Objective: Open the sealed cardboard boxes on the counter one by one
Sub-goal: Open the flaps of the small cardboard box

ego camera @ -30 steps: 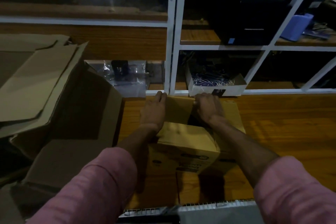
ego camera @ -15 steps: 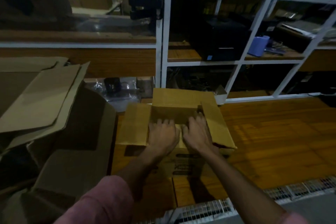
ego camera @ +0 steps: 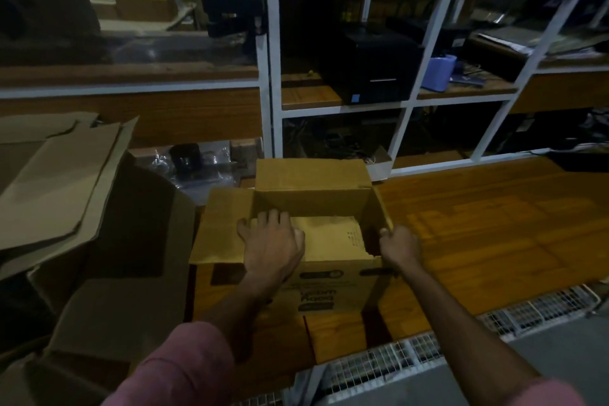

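Here, flattened cartons (ego camera: 59, 194) are heaped at the far left. Beside them the box (ego camera: 316, 287) stands on the wooden counter (ego camera: 487, 234), its far and left flaps up. The left hand (ego camera: 272, 245) lies flat, fingers spread, on the near flap inside the opening. The right hand (ego camera: 398, 245) curls round the box's right edge. White shelving (ego camera: 270, 76) stands beyond.

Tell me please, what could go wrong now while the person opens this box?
1. The right hand pulls the right flap where the near flap has a torn edge; it may tear further.
2. The left hand presses on the near flap, which could push it into the cardboard box.
3. The room is dim, so contents are hard to see.
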